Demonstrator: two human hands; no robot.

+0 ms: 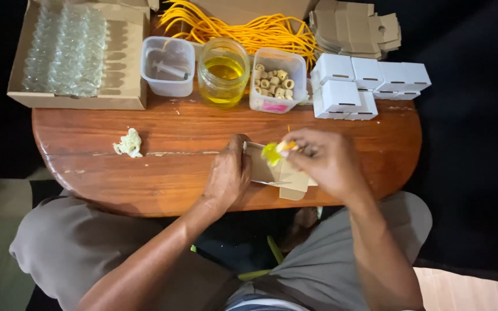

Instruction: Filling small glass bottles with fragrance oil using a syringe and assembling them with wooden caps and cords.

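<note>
Left hand (227,173) pins brown carton (269,171); right hand (324,158) pinches yellow vial (272,153).

Glossy, scuffed wood is shown by the table (145,173). Matt brown cardboard forms the flat box (272,173) and tray (128,86). Clear glass is seen in the jar (223,72), translucent plastic in the tubs (168,66).
</note>
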